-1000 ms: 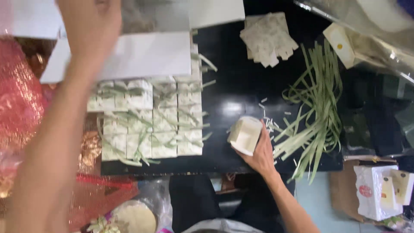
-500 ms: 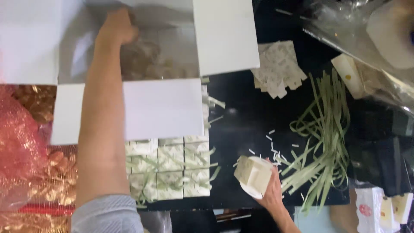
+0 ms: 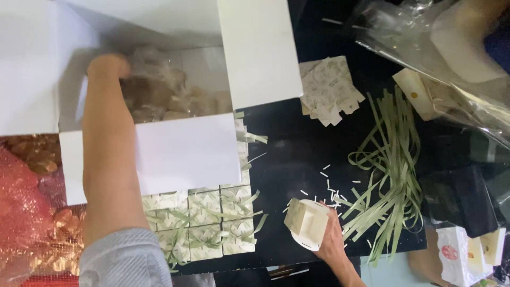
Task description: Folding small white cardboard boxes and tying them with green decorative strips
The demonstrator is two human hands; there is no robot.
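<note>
My left hand point(image 3: 108, 67) reaches deep into a large open white carton point(image 3: 186, 154), in among pale sweets in clear wrap point(image 3: 159, 95). Its fingers are blurred and partly hidden, so I cannot see whether they hold anything. My right hand point(image 3: 332, 243) is at the near edge of the black table point(image 3: 287, 149), gripping a small open cream gift box point(image 3: 307, 223) from below. The little box is tilted, with its flaps up.
A block of finished small boxes tied with green ribbon point(image 3: 207, 223) lies just below the carton. Loose green ribbon strips point(image 3: 390, 170) and white paper bits point(image 3: 329, 183) lie to the right. Flat box blanks point(image 3: 329, 90), clear plastic bags point(image 3: 451, 53), red mesh point(image 3: 24, 212).
My left arm has gone further forward, down into the white carton. My right hand has stayed at the table's near edge with the small box.
</note>
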